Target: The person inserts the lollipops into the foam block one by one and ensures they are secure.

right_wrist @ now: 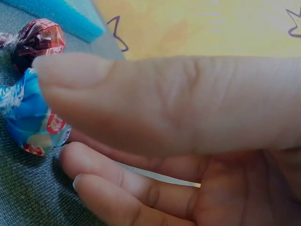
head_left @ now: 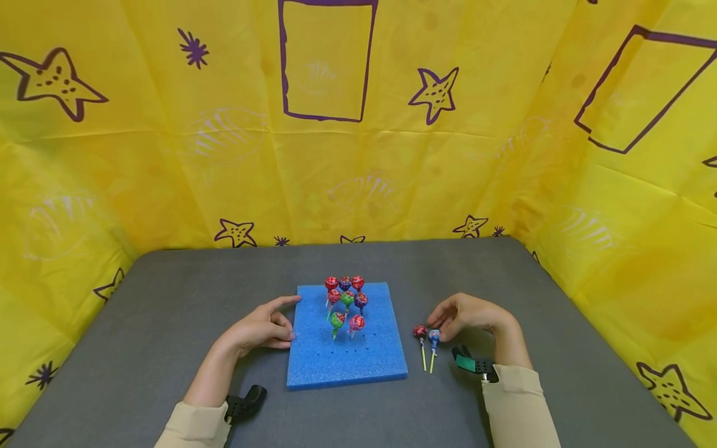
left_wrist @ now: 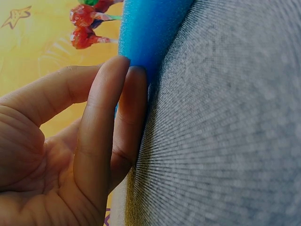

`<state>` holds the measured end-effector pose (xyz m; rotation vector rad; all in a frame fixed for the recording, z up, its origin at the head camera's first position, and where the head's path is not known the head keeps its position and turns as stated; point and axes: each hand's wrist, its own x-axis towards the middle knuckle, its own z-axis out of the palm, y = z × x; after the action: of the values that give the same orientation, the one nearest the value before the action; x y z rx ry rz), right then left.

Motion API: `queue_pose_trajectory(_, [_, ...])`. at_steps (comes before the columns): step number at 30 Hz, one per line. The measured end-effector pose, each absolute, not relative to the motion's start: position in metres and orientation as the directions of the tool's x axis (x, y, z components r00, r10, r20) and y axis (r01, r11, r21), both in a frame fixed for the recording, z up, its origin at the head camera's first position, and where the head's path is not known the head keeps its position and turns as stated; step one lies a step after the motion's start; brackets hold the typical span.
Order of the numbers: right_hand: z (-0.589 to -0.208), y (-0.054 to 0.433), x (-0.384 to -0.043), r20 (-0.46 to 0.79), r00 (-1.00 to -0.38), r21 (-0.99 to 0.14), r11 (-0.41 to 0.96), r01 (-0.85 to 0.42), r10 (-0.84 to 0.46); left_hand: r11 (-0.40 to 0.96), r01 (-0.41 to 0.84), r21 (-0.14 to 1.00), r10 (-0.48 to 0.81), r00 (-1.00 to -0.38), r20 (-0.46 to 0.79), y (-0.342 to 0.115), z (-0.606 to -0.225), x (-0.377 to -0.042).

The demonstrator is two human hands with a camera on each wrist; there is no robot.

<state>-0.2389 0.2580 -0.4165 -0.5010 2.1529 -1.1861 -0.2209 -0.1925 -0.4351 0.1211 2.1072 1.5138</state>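
Note:
A blue foam board (head_left: 347,367) lies on the table with several wrapped lollipops (head_left: 347,298) standing upright in it, in red, green, purple and pink. My left hand (head_left: 260,326) touches the board's left edge, index finger stretched along its upper corner and thumb lower down; the left wrist view shows fingertips against the foam (left_wrist: 148,33). Right of the board lie a dark red lollipop (head_left: 420,332) and a blue lollipop (head_left: 434,336) on pale yellow sticks. Over the blue one's head hovers my right hand (head_left: 467,314), thumb and fingers apart around it. Its index fingertip is hidden behind the thumb in the right wrist view.
Small holes (head_left: 343,351) dot the front part of the board. The dark grey table (head_left: 185,298) stretches out on both sides. A yellow patterned cloth (head_left: 313,186) hangs behind it and along the sides.

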Motion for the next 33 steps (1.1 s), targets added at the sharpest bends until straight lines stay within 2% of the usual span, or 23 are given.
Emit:
queue_pose_trajectory(13, [-0.4169, 0.2545, -0.2382, -0.373, -0.717, -0.838, 0.546, -0.012, -0.589, 0.363, -0.224, 0.904, 0.382, -0.849, -0.364, -0.1935, -0.4368, -0.2220])
queue_pose_trajectory(33, [-0.4242, 0.2496, -0.2413, -0.369, -0.729, -0.805, 0.590, -0.059, -0.576, 0.355, -0.211, 0.911, 0.400, -0.846, -0.352, -0.1942, -0.4365, -0.2218])
